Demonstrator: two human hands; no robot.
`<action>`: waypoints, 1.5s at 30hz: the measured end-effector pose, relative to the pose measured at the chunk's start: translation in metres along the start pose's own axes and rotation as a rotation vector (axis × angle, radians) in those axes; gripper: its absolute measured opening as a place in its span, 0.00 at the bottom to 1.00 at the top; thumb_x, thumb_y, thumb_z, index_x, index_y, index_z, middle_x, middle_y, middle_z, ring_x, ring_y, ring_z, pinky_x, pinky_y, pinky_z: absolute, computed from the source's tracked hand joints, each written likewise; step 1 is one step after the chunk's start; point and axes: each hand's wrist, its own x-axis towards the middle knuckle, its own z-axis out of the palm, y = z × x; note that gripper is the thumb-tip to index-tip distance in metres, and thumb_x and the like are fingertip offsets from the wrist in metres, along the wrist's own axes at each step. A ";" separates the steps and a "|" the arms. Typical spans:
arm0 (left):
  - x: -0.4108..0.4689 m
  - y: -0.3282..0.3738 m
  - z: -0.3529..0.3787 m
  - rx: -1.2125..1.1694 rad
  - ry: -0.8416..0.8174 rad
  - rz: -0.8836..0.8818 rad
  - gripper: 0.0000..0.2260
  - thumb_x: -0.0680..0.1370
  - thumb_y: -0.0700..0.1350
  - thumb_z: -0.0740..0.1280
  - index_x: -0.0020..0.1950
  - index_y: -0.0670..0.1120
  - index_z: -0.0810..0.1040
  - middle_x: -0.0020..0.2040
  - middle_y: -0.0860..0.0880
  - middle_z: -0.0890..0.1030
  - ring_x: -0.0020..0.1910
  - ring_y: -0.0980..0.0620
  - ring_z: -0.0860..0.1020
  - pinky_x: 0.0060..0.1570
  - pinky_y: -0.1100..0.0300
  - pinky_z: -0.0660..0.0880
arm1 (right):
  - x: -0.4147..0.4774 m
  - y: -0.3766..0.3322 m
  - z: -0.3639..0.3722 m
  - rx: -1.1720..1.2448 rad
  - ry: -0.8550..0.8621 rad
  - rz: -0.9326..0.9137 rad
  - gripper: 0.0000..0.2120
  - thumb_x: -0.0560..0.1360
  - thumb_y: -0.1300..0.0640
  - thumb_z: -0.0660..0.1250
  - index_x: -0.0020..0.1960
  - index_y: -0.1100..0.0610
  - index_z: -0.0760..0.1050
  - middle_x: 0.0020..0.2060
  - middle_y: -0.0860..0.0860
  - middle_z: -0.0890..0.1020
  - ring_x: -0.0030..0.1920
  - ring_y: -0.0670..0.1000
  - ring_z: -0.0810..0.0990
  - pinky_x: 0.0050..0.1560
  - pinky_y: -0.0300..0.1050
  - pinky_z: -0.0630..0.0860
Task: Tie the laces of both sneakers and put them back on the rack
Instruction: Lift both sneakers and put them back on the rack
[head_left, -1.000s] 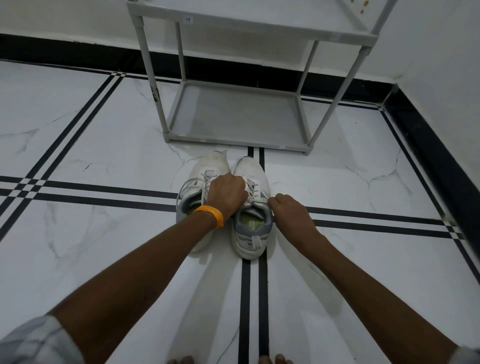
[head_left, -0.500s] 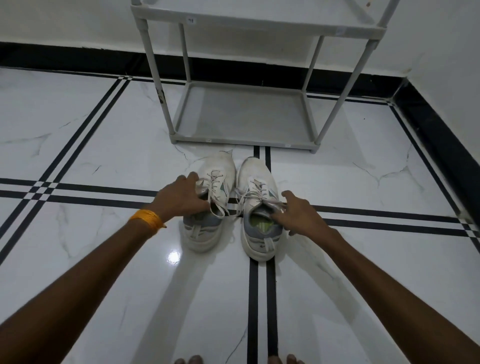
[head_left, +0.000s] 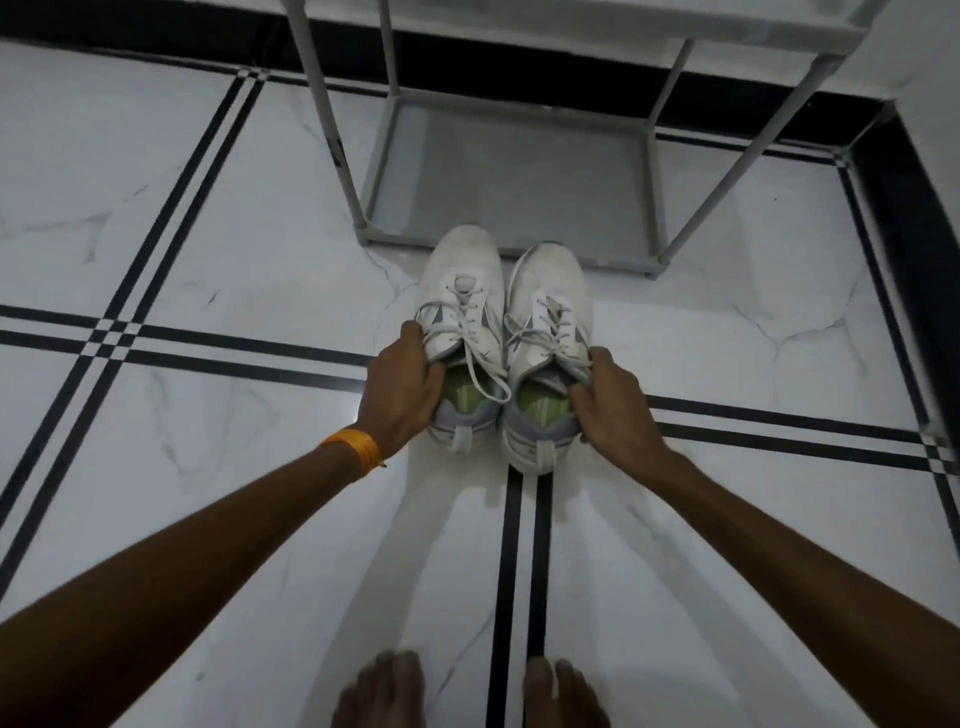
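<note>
Laces on both sneakers look tied, each hand's grip clenched on one collar, left hand (head_left: 402, 387) on left sneaker (head_left: 462, 312), right hand (head_left: 610, 402) on right sneaker (head_left: 548, 332), rack (head_left: 511, 156) empty just beyond.

White marble-look floor (head_left: 218, 519) under my grip, veined grey. Paired black stripes (head_left: 522, 561) run from below my grip back toward me; another pair crosses left to right just behind it. Black skirting (head_left: 898, 249) off to the right. My bare toes (head_left: 384, 691) at the near edge. Orange wristband (head_left: 358, 449).
</note>
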 end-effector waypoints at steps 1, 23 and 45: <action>-0.001 0.011 -0.010 -0.011 -0.003 0.000 0.07 0.79 0.43 0.61 0.54 0.40 0.69 0.45 0.43 0.79 0.40 0.44 0.77 0.39 0.54 0.73 | -0.001 -0.005 -0.012 -0.004 -0.010 0.008 0.11 0.79 0.62 0.59 0.60 0.63 0.68 0.50 0.62 0.79 0.43 0.61 0.81 0.41 0.61 0.81; 0.104 0.309 -0.323 -0.059 -0.049 -0.062 0.08 0.80 0.42 0.61 0.57 0.42 0.68 0.49 0.44 0.80 0.43 0.43 0.79 0.45 0.47 0.79 | 0.004 -0.235 -0.384 0.077 0.022 0.063 0.14 0.78 0.64 0.58 0.63 0.61 0.68 0.54 0.59 0.79 0.51 0.59 0.79 0.51 0.53 0.77; 0.352 0.224 -0.224 -0.050 -0.215 -0.113 0.09 0.80 0.40 0.59 0.60 0.41 0.67 0.53 0.40 0.80 0.47 0.41 0.79 0.51 0.48 0.77 | 0.278 -0.200 -0.314 0.041 -0.061 0.188 0.13 0.79 0.62 0.58 0.63 0.61 0.69 0.55 0.58 0.79 0.53 0.59 0.79 0.55 0.58 0.78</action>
